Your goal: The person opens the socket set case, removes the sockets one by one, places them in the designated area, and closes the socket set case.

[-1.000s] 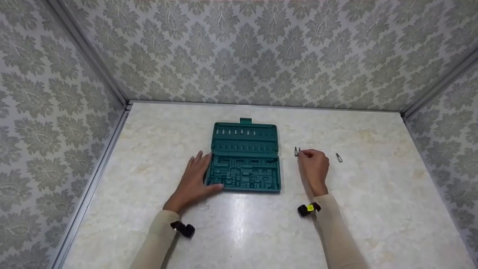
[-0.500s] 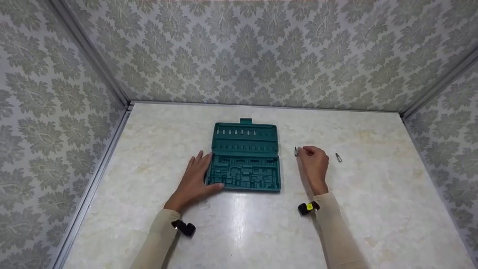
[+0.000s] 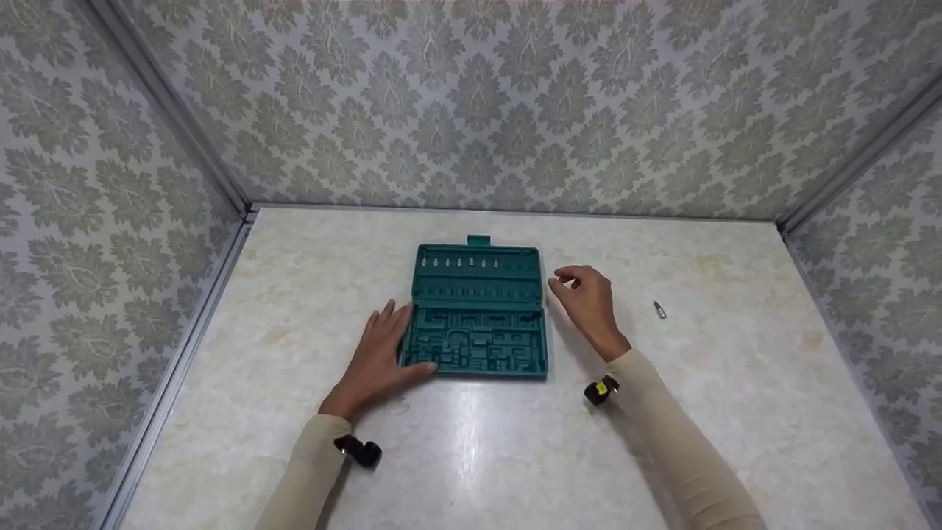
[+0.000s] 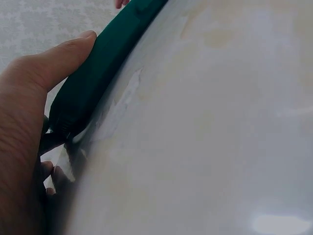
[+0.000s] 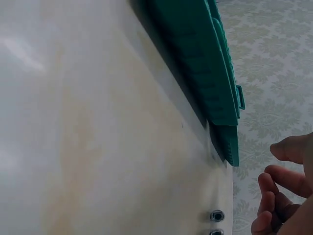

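An open green plastic tool case [image 3: 478,338] with moulded recesses lies on the table in the head view. Several small metal bits [image 3: 459,262] stand in a row in its upper half. My left hand [image 3: 379,357] rests at the case's left side, fingers straight, thumb [image 4: 73,51] on the front edge. My right hand [image 3: 589,298] is just beyond the case's right side. In the right wrist view its thumb [image 5: 291,149] and index finger are apart, with nothing visible between them; its other fingers curl loosely. Two small metal pieces [image 5: 217,215] show on the table near that hand.
A single metal screwdriver bit [image 3: 659,310] lies on the table to the right of my right hand. The pale marbled table [image 3: 471,456] meets patterned walls [image 3: 471,110] at its back and sides. The case's latch tab [image 3: 479,240] sticks out at the back.
My right hand has moved left and slightly back toward the case, its finger and thumb parting from the bits they were at. The left hand stays on the case.
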{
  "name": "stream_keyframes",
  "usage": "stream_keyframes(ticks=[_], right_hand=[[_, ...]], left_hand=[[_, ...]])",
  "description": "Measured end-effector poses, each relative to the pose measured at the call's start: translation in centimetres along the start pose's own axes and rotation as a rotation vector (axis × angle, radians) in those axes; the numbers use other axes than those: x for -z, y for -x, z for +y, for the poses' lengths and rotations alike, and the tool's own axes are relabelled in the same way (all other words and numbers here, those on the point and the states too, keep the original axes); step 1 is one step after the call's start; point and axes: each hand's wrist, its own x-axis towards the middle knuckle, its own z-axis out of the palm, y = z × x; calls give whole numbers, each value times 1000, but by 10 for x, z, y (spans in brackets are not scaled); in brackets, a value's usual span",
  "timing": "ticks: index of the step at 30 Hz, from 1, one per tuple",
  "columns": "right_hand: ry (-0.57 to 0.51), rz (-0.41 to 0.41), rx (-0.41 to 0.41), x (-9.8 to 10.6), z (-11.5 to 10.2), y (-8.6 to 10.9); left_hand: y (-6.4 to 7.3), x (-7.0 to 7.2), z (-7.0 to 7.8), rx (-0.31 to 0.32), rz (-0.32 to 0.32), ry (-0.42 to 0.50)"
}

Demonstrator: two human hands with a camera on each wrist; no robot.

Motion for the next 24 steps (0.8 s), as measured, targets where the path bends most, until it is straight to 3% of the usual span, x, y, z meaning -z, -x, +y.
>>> stream_keyframes(ticks=[11,24], right_hand=[[-31,-219,40,-25,-19,-28],[-30,-331,38,-60,-30,-49]], left_hand=[[0,-1,0,26,-14,-5],[0,0,1,-5,7,-19]])
